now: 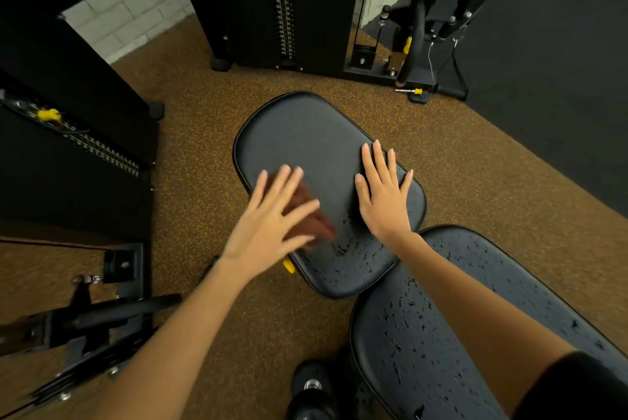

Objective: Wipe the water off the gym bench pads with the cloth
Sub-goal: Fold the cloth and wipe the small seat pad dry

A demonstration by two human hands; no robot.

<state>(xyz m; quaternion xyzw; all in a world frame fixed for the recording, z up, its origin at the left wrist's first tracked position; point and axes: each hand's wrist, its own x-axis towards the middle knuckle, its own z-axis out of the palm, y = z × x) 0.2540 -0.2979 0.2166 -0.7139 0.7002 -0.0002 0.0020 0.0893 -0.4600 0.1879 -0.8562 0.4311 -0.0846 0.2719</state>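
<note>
The black seat pad of the gym bench lies in the middle of the view. Its far part looks dry; water drops cover its near end. My left hand presses flat, fingers spread, on a brown cloth at the pad's left side; hand and cloth are motion-blurred. My right hand rests flat with straight fingers on the pad's right side. The longer back pad runs toward the lower right under my right forearm, dotted with many water drops.
Black weight stacks with yellow pins stand at the left and the back. A cable handle and bar rack stand at the back right. The bench frame and a lever lie lower left. Brown speckled floor surrounds the bench.
</note>
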